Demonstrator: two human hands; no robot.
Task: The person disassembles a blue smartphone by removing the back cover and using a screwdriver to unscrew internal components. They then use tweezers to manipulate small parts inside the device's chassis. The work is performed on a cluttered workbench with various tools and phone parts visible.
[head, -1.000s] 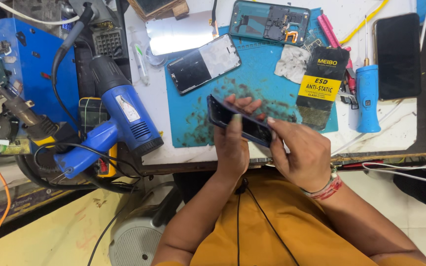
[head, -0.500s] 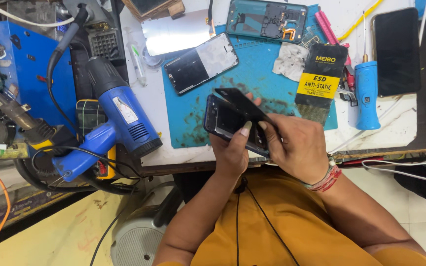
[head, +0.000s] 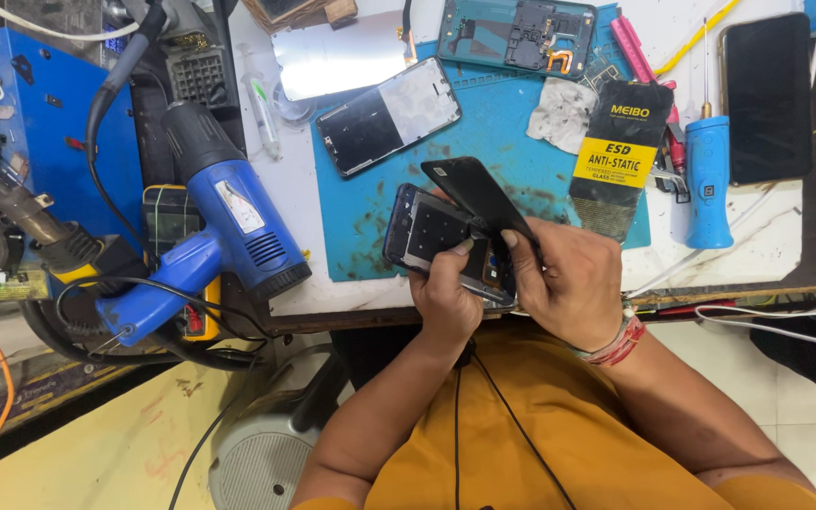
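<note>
You're mid-separation: your left hand (head: 446,293) grips the phone body (head: 432,236) at the bench's front edge, while your right hand (head: 569,283) pinches the black back cover (head: 479,194), lifted at an angle. Next calls for an even pull. One heat gun (head: 224,222), one blue mat (head: 512,151), two other opened phones behind.

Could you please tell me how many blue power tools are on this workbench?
2: a blue heat gun lies left of the teal mat, and a smaller blue handheld tool stands right of it. Others may be hidden among the clutter.
</note>
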